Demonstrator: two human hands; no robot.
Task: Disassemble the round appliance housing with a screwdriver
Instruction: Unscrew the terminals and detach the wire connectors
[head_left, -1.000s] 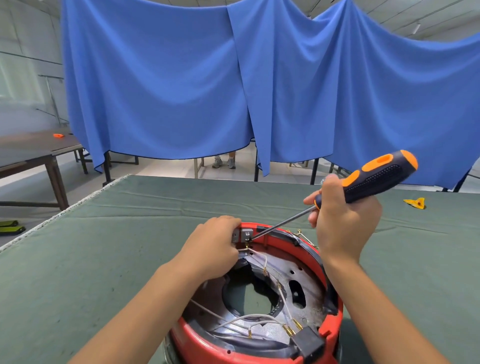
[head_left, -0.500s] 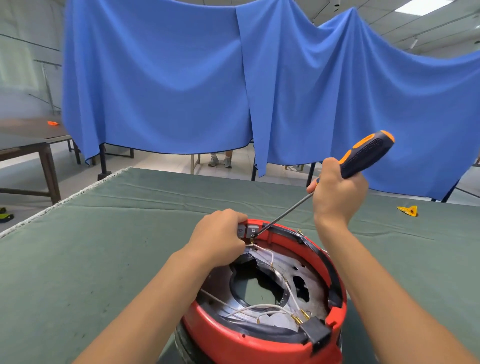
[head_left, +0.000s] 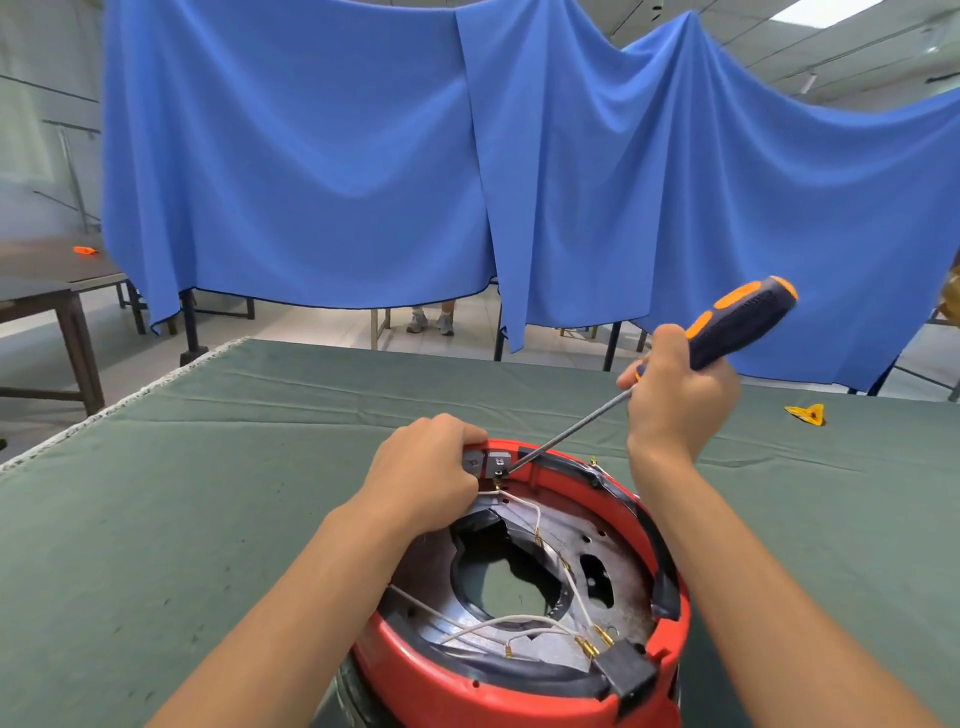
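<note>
Screwdriver (head_left: 727, 330) handle raised since the earlier frame, right hand (head_left: 675, 395) curled round it, tip at the housing (head_left: 519, 675) rim's 12 o'clock bracket (head_left: 493, 464), left hand (head_left: 426, 475) gripping there, on the tabletop (head_left: 156, 519).

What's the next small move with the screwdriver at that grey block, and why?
Probably turn the screwdriver to back the screw out. Its tip already sits at the grey terminal block on the red housing rim, the right hand grips the handle, and the left hand steadies the rim.
</note>
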